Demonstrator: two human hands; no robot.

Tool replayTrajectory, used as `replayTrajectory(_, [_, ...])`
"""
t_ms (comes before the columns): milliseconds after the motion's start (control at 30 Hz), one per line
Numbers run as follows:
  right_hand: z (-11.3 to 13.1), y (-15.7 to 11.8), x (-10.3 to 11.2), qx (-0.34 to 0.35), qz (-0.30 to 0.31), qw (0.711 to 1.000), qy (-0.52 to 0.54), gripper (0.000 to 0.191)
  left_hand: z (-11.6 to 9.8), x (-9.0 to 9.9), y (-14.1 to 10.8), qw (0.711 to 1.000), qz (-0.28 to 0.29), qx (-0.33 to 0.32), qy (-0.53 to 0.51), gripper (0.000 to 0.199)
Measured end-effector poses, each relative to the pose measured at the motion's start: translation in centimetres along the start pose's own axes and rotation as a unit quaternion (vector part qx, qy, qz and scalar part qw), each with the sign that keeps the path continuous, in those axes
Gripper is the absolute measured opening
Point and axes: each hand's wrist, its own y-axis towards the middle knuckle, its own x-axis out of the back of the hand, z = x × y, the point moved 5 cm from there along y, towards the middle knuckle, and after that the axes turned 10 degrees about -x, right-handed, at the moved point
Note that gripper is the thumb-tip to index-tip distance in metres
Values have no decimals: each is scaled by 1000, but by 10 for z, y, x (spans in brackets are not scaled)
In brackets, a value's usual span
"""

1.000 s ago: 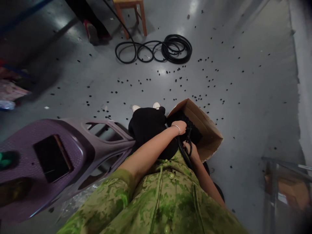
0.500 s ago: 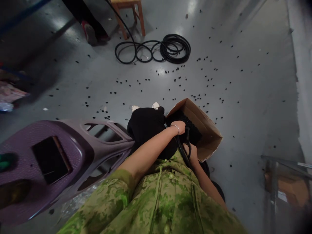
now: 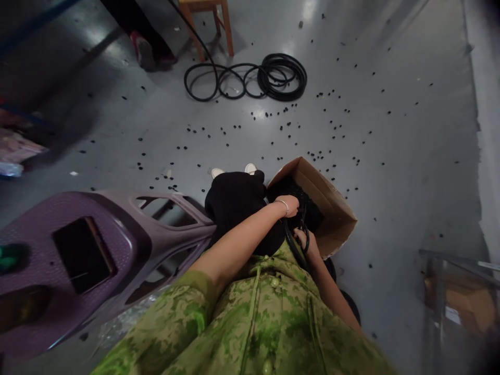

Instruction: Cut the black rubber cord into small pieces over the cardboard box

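My left hand (image 3: 289, 205), with a bracelet at the wrist, is closed over the near left side of an open cardboard box (image 3: 332, 208). Its fingertips meet a black cord or tube. My right hand (image 3: 307, 240) lies just below and to the right, its fingers curled around a black handle-like loop (image 3: 307, 237). Small black pieces (image 3: 312, 208) fill the bottom of the box. A thicker black tube (image 3: 292, 244) curves down between my hands toward my lap. The exact fingertip contact is too small to make out.
A purple stool (image 3: 128, 239) at left bears a phone (image 3: 83, 255). Coiled black hose (image 3: 283, 77) lies on the floor ahead, among many small black rings. A wooden stool (image 3: 207, 6) and a person's foot (image 3: 145, 52) are at the top; a clear bin (image 3: 439, 307) is at right.
Both hands have shifted very slightly to the right. The black loop at my right hand has moved a little to the right and changed its tilt.
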Motion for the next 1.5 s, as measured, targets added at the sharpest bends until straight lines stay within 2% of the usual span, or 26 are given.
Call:
replayTrajectory(300, [-9, 4, -1, 18, -52, 998, -29, 36, 9, -8, 10, 999, -17, 48, -1, 35])
replayTrajectory(500, [-16, 8, -4, 27, -43, 998, -42, 36, 11, -9, 9, 996, -11, 82, -12, 34])
replayTrajectory(600, [-22, 10, -4, 18, -45, 998, -45, 37, 13, -8, 9, 994, -27, 102, -29, 34])
replayTrajectory(700, [-25, 11, -7, 14, -17, 999, -35, 36, 16, -7, 10, 992, -40, 112, -36, 33])
replayTrajectory(900, [-19, 5, -3, -8, 5, 1000, 17, 29, 16, -4, 9, 992, -54, 108, -38, 32])
replayTrajectory(1033, [-10, 1, -1, 13, 27, 999, 17, 25, 12, 4, 3, 992, -76, 93, -43, 31])
replayTrajectory(1200, [-2, 0, -2, 49, 23, 999, -6, 23, 5, 10, -4, 995, -74, 60, -31, 31])
replayTrajectory(1500, [11, 3, -3, 55, 12, 998, -3, 27, 6, 6, 1, 996, -76, 33, -21, 30])
